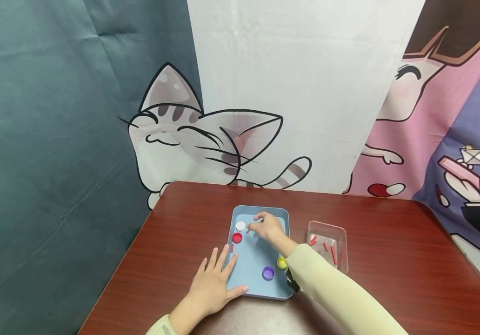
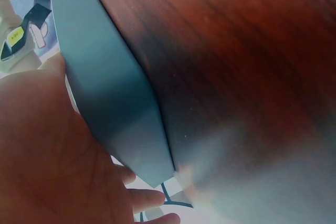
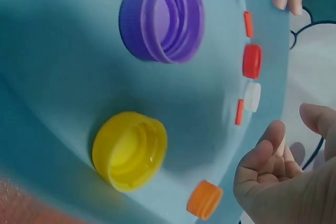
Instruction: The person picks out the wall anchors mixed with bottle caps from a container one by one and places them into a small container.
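A light blue tray (image 1: 248,272) lies on the table. My left hand (image 1: 212,283) rests at its left edge with fingers spread; in the left wrist view the palm is against the tray's outer wall (image 2: 110,72). Over the tray's far half, my right hand (image 3: 283,166) has loosely bent fingers, thumb apart, nothing between them. Just beyond its fingertips a short red stick (image 3: 240,112) lies beside a white bottle cap (image 3: 253,97). Near these are a red cap (image 3: 252,61) and another red stick (image 3: 248,24). An orange cap (image 3: 205,200) is close below the right hand.
Towards the near side of the tray sit a purple cap (image 1: 268,273) and a yellow cap (image 1: 282,263), partly behind the right sleeve. Right of the tray stands a clear plastic box (image 1: 340,231) with several red sticks in it. A printed cloth hangs behind the table.
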The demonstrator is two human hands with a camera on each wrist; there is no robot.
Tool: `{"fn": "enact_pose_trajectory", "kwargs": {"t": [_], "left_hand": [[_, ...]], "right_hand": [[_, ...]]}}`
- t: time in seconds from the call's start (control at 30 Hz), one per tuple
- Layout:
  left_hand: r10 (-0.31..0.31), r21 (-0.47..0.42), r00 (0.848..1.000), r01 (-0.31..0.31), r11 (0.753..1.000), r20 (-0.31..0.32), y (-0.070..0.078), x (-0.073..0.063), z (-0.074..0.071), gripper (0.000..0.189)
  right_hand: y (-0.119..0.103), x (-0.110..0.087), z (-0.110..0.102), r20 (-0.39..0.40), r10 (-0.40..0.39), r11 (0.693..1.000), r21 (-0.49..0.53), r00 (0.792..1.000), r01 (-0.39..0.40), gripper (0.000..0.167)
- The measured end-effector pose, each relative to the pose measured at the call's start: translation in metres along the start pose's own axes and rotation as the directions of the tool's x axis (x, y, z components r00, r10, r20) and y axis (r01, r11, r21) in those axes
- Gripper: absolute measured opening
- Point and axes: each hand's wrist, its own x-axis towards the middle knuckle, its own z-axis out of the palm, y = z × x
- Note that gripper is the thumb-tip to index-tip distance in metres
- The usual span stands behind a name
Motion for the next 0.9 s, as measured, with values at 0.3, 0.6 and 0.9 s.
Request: {"fn": "enact_pose_trajectory", "kwargs": {"t": [0.3, 0.6, 0.9], "left_hand": [[0.001, -0.007, 1.0, -0.001, 1.0, -0.011, -0.001, 0.001, 0.0, 0.087], [0.014, -0.024, 1.0, -0.014, 1.0, -0.004, -0.001, -0.001, 0.001, 0.087], [0.017, -0.004, 0.999, -0.017, 1.0, -0.036, -0.003, 0.001, 0.003, 0.087]], "right_hand": [[0.004, 0.001, 0.018, -0.042, -0.002, 0.992, -0.128, 0.999, -0.004, 0.041], [0.012, 0.001, 0.03, -0.06, -0.009, 0.982, -0.189, 0.998, -0.003, 0.039], [0.011, 0.007, 0.034, -0.076, 0.015, 0.979, -0.204, 0.997, -0.03, 0.033]]}}
